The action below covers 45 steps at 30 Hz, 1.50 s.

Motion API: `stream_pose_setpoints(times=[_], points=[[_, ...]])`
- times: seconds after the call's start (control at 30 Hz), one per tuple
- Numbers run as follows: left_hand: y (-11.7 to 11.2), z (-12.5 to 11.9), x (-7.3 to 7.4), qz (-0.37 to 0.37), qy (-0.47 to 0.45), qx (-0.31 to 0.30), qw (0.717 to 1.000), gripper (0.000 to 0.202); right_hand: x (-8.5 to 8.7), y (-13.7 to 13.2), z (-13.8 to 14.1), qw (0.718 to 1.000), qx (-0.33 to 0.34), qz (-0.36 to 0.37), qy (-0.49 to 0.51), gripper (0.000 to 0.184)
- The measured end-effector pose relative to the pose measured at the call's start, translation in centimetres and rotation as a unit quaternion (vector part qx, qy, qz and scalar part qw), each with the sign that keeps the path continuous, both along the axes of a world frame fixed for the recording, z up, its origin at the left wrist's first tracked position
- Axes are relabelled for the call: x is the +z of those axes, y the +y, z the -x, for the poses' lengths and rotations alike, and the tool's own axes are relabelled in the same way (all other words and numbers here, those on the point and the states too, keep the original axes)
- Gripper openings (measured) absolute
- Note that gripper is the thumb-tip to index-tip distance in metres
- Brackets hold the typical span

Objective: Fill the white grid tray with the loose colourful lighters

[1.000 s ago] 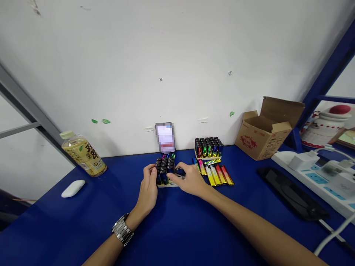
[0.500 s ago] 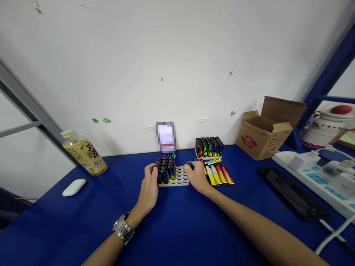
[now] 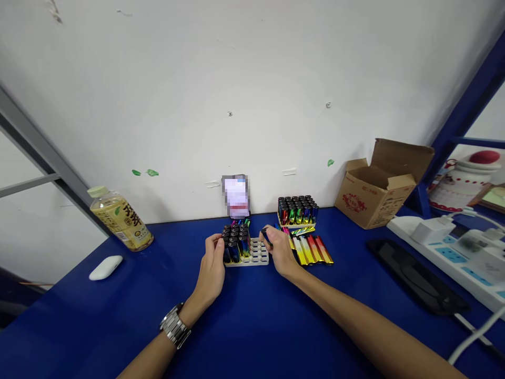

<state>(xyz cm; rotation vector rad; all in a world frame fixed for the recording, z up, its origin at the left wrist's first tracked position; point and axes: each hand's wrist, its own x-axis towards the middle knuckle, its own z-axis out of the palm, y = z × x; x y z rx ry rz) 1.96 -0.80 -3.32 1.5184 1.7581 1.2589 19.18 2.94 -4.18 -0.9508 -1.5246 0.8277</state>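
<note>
A white slotted tray [image 3: 257, 253] lies on the blue table, its left half filled with upright black-capped lighters [image 3: 235, 239]. My left hand [image 3: 213, 266] grips the tray's left end, fingers curled against the lighters. My right hand [image 3: 278, 248] is at the tray's right edge, pinched on one dark lighter [image 3: 265, 235]. Loose metallic lighters [image 3: 310, 248] in yellow and red lie flat just right of that hand. A second tray full of lighters [image 3: 297, 210] stands behind them.
A tea bottle [image 3: 118, 217] and a white mouse [image 3: 105, 267] are at the left. An open cardboard box [image 3: 381, 182] stands at the back right, with a black flat device [image 3: 416, 276] and a white power strip [image 3: 453, 252] further right. A small card [image 3: 235, 196] leans on the wall.
My right hand left the tray, went right to the loose lighters, and has come back to the tray's right edge with a lighter pinched. The left hand has stayed put.
</note>
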Motion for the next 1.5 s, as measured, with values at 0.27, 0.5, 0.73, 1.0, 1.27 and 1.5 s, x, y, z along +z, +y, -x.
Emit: stream_pose_setpoints(times=[0.27, 0.5, 0.73, 1.0, 1.27, 1.5], points=[[0.0, 0.0, 0.1, 0.008, -0.002, -0.002, 1.000, 0.046, 0.7, -0.6, -0.2, 0.989, -0.015, -0.118, -0.090, 0.017], [0.0, 0.0, 0.0, 0.001, -0.001, -0.003, 1.000, 0.046, 0.0, -0.4, 0.2, 0.994, -0.001, -0.098, -0.047, 0.023], [0.0, 0.0, 0.0, 0.009, 0.003, -0.006, 1.000, 0.047, -0.1, -0.5, 0.8, 0.986, 0.023, -0.132, -0.099, 0.024], [0.0, 0.0, 0.0, -0.015, -0.006, -0.009, 1.000, 0.045, 0.6, -1.5, 1.9, 0.959, 0.010, -0.143, -0.243, 0.016], [0.0, 0.1, -0.1, -0.015, -0.001, -0.005, 1.000, 0.046, 3.6, -2.2, 1.9, 0.911, -0.007, -0.043, -0.411, 0.017], [0.1, 0.1, 0.0, -0.012, 0.006, -0.011, 1.000, 0.046, 4.9, -2.0, 1.2, 0.860, 0.038, -0.008, -0.509, 0.035]])
